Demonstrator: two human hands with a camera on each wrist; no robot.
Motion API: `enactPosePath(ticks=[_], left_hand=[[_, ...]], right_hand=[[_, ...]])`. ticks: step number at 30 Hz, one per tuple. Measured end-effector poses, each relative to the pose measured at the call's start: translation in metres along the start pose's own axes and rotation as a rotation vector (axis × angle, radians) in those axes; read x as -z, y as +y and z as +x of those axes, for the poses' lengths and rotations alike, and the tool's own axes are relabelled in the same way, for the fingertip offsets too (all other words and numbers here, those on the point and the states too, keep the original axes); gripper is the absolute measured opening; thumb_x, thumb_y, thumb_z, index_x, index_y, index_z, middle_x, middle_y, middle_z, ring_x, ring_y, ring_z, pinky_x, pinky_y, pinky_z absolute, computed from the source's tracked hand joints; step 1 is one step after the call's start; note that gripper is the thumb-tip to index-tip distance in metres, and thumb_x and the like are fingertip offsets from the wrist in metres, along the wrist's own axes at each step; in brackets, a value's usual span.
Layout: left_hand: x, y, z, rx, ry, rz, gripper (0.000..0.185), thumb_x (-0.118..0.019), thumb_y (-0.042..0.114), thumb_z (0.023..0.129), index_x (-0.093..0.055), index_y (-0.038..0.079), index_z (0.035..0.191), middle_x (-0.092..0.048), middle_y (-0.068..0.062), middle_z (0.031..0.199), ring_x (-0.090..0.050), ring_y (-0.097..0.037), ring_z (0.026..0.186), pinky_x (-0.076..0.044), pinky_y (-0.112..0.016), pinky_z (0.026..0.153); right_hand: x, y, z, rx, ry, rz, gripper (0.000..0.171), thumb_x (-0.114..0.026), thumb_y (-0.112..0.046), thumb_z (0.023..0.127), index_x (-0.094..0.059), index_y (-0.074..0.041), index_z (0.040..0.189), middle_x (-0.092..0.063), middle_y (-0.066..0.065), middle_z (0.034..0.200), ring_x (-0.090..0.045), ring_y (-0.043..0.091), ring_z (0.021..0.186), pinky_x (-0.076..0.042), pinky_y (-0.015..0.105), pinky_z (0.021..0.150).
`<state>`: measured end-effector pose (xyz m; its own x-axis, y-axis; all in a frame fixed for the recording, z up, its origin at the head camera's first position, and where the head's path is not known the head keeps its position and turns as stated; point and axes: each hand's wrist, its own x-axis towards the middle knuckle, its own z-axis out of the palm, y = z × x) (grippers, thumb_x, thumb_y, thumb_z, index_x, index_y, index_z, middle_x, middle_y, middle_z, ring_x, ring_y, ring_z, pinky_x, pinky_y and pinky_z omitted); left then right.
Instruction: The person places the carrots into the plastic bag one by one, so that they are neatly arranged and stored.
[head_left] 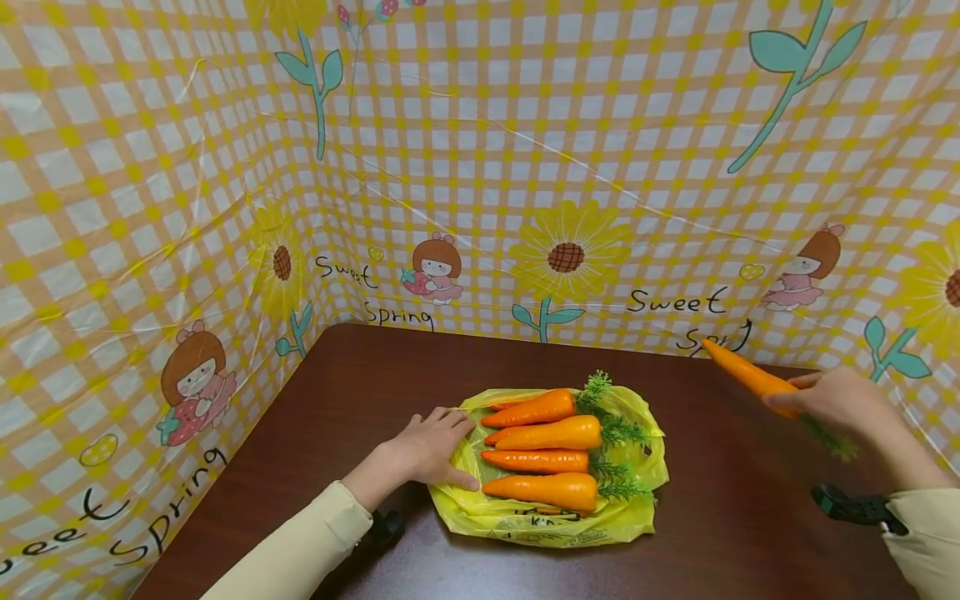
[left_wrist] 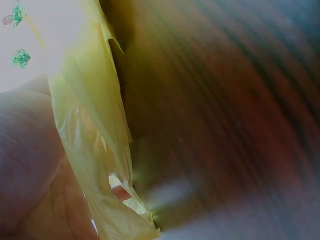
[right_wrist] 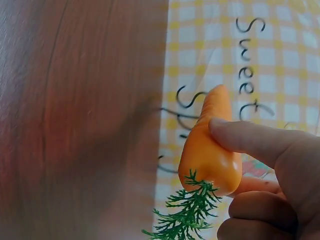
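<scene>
In the head view, several orange carrots (head_left: 543,490) with green leafy tops (head_left: 618,430) lie side by side on a crumpled yellow plastic bag (head_left: 480,523). Their tips point left. My left hand (head_left: 429,447) rests on the bag's left edge, fingers spread and thumb near the lowest carrot's tip. The yellow plastic (left_wrist: 82,120) lies right beside that hand in the left wrist view. Off to the right, my right hand (head_left: 843,404) holds one more carrot (head_left: 742,371) above the table, pinched by its thick end between thumb and fingers. Its green top (right_wrist: 190,207) hangs down in the right wrist view.
A dark brown wooden table (head_left: 360,367) carries the bag. Checkered yellow-and-white cloth (head_left: 480,150) printed with sunflowers and cartoon girls rises at the back and both sides. Dark straps (head_left: 851,506) sit at the wrists, next to pale sleeves.
</scene>
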<state>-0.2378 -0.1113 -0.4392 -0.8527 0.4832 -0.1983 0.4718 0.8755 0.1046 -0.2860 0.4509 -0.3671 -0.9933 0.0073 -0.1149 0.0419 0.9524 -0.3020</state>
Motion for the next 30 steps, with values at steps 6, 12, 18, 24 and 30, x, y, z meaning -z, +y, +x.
enactPosePath(ticks=[6,12,18,24,30], left_hand=[[0.002,0.001,0.000,0.001,-0.011,-0.005,0.096,-0.068,0.071,0.082,-0.038,0.018,0.157,-0.035,-0.004,0.161,-0.031,-0.027,0.148,-0.036,-0.058,0.109],[0.001,0.000,0.001,0.006,-0.011,-0.003,0.096,-0.068,0.071,0.082,-0.038,0.019,0.157,-0.035,-0.003,0.161,-0.031,-0.027,0.148,-0.036,-0.059,0.110],[0.001,0.001,0.002,-0.001,-0.008,0.011,0.096,-0.069,0.071,0.081,-0.039,0.018,0.155,-0.037,-0.004,0.160,-0.033,-0.027,0.147,-0.038,-0.059,0.108],[0.000,0.000,0.002,-0.003,-0.012,0.020,0.096,-0.068,0.072,0.081,-0.040,0.018,0.155,-0.038,-0.004,0.159,-0.034,-0.027,0.146,-0.039,-0.057,0.107],[0.000,0.000,0.001,-0.014,-0.001,0.020,0.095,-0.068,0.071,0.081,-0.040,0.018,0.155,-0.038,-0.004,0.159,-0.034,-0.028,0.145,-0.040,-0.058,0.105]], right_hand=[[0.006,-0.024,-0.006,0.088,0.012,-0.020,0.082,-0.070,-0.060,0.087,-0.060,0.008,0.132,-0.060,0.002,0.071,-0.047,0.019,0.062,-0.036,0.031,0.056],[0.010,-0.051,-0.015,0.130,0.049,-0.050,0.086,-0.071,-0.060,0.086,-0.055,0.009,0.136,-0.060,0.002,0.068,-0.047,0.019,0.058,-0.037,0.032,0.055],[0.011,-0.076,-0.027,0.151,0.073,-0.086,0.091,-0.070,-0.067,0.082,-0.058,0.006,0.136,-0.051,0.001,0.062,-0.046,0.019,0.053,-0.034,0.031,0.051],[0.007,-0.097,-0.037,0.173,0.027,-0.018,0.092,-0.071,-0.067,0.082,-0.057,0.005,0.138,-0.047,-0.001,0.053,-0.048,0.017,0.044,-0.038,0.032,0.043],[0.009,-0.116,-0.047,0.231,0.071,-0.038,0.078,-0.075,-0.062,0.082,-0.066,-0.002,0.131,-0.059,0.001,0.071,-0.050,0.018,0.053,-0.037,0.033,0.047]])
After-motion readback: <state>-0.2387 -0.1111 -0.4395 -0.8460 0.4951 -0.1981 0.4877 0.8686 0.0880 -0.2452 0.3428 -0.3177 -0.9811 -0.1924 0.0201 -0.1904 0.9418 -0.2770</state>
